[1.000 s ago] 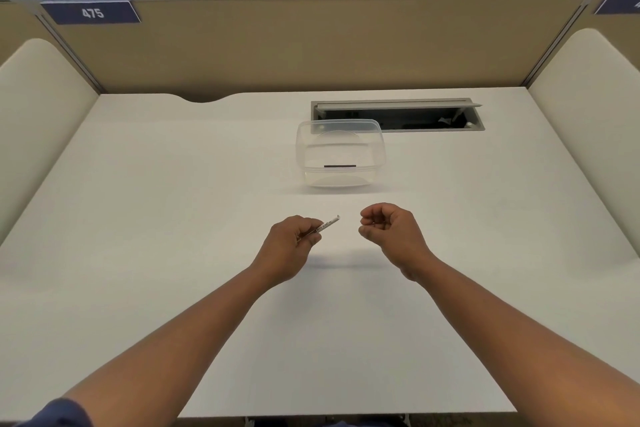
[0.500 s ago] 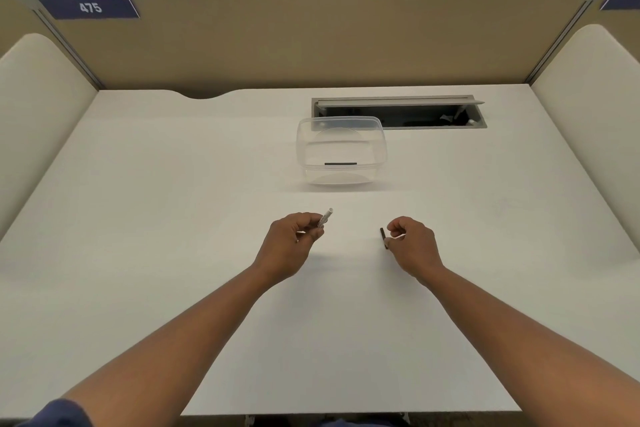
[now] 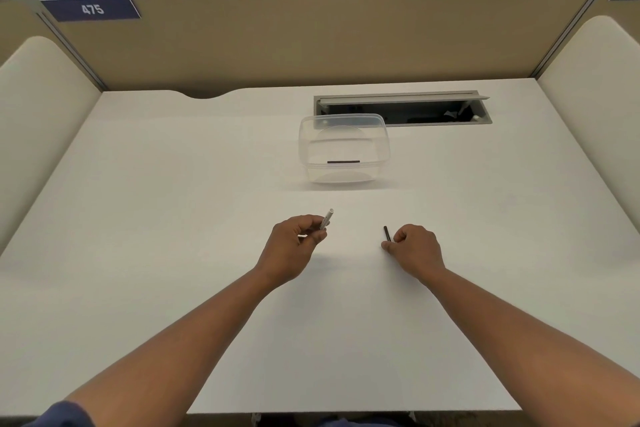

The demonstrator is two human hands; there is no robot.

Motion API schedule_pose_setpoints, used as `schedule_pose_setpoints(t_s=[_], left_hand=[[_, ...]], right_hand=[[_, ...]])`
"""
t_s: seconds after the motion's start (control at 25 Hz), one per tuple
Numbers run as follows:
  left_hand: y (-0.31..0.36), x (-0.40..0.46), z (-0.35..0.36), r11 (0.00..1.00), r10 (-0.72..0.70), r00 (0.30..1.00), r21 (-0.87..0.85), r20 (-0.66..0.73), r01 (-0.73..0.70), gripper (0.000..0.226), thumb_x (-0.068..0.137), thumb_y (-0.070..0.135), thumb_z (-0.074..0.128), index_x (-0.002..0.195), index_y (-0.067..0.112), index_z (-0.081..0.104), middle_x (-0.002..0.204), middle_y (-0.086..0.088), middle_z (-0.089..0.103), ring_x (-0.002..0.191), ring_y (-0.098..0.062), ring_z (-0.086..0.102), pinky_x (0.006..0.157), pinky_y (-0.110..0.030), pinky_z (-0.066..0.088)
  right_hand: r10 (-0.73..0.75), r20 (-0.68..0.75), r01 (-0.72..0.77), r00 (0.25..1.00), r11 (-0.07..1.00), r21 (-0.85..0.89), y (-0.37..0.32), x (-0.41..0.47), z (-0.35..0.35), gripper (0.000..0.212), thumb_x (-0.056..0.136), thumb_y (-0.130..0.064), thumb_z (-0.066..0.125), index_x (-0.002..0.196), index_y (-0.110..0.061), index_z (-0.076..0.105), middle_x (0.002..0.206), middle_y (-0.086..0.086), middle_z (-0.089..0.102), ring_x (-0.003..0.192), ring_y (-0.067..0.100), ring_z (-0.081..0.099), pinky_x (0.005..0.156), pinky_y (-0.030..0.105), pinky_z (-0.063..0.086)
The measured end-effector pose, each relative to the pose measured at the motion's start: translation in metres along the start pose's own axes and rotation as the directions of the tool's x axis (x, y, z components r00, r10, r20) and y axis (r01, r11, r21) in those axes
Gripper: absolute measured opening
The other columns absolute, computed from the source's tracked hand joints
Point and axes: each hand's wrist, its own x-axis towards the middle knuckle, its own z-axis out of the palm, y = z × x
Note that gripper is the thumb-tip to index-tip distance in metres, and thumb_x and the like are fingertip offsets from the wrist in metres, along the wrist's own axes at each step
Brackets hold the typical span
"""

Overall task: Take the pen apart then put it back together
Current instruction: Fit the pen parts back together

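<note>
left hand [image 3: 294, 246]: fingers pinching the pale pen barrel [image 3: 326, 218], tip up, ready for more stripping
right hand [image 3: 415, 248]: fingers pinching the dark pen piece [image 3: 386, 233], low over the tabletop [image 3: 173, 218], probably parking it

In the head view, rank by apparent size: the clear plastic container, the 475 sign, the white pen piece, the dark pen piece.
1. Clear plastic container
2. 475 sign, though it is farther from the camera
3. and 4. White pen piece in the left hand and dark pen piece at the right hand: both partly hidden, so unranked.
</note>
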Motion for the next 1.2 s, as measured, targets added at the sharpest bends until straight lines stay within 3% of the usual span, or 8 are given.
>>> schedule_pose_setpoints(t_s=[0.36,0.52,0.68,0.8,1.0,1.2], left_hand=[[-0.001,-0.002,-0.003,1.0,-0.026,1.0,0.004,-0.006,0.026,0.015,0.095,0.014,0.066,0.104,0.021,0.076,0.094,0.013,0.072,0.067,0.006,0.059,0.077,-0.028,0.054],[-0.001,-0.001,-0.004,1.0,-0.021,1.0,0.01,-0.009,0.021,0.015,0.095,0.015,0.066,0.103,0.023,0.076,0.098,0.011,0.073,0.07,0.005,0.06,0.077,-0.03,0.056],[-0.002,-0.001,-0.002,1.0,-0.024,1.0,0.012,-0.015,0.025,0.015,0.096,0.016,0.066,0.102,0.026,0.076,0.102,0.012,0.074,0.086,-0.003,0.065,0.081,-0.035,0.056],[-0.001,-0.001,-0.001,1.0,-0.02,1.0,0.02,-0.007,0.02,0.019,0.096,0.016,0.065,0.1,0.033,0.074,0.103,0.015,0.073,0.096,-0.006,0.066,0.082,-0.031,0.055],[0.002,-0.001,-0.001,1.0,-0.004,1.0,0.026,-0.004,0.004,0.019,0.097,0.016,0.064,0.102,0.032,0.074,0.105,0.011,0.074,0.102,-0.01,0.066,0.087,-0.031,0.054],[0.0,0.0,-0.002,0.999,0.002,1.0,0.044,-0.006,-0.002,0.015,0.096,0.015,0.065,0.104,0.023,0.075,0.106,0.005,0.074,0.101,-0.017,0.067,0.091,-0.036,0.055]], right_hand=[[-0.012,0.023,0.012,1.0,1.0,-0.005,-0.002,-0.002,-0.003,0.011,0.084,-0.022,0.066,0.074,-0.016,0.066,0.077,-0.004,0.066,0.076,0.021,0.064,0.066,0.033,0.051],[-0.099,0.046,0.086,0.994,0.972,0.218,-0.019,-0.013,-0.012,0.012,0.082,-0.023,0.072,0.074,-0.016,0.067,0.069,-0.004,0.063,0.064,0.016,0.056,0.055,0.029,0.044],[-0.238,0.099,0.173,0.966,0.882,0.438,-0.047,-0.026,-0.028,0.013,0.079,-0.026,0.077,0.075,-0.018,0.068,0.07,0.001,0.063,0.061,0.014,0.051,0.058,0.03,0.043],[-0.346,0.1,0.246,0.933,0.815,0.524,-0.064,-0.037,-0.04,0.008,0.081,-0.021,0.078,0.08,-0.019,0.07,0.074,0.003,0.066,0.064,0.013,0.052,0.059,0.026,0.045],[-0.449,0.045,0.373,0.893,0.791,0.485,-0.079,-0.048,-0.049,0.005,0.085,-0.016,0.075,0.089,-0.018,0.075,0.069,-0.013,0.065,0.059,0.004,0.05,0.057,0.013,0.041],[-0.475,0.033,0.411,0.879,0.793,0.45,-0.081,-0.05,-0.05,0.004,0.086,-0.016,0.074,0.09,-0.018,0.076,0.072,-0.012,0.068,0.06,0.001,0.054,0.059,0.013,0.042]])
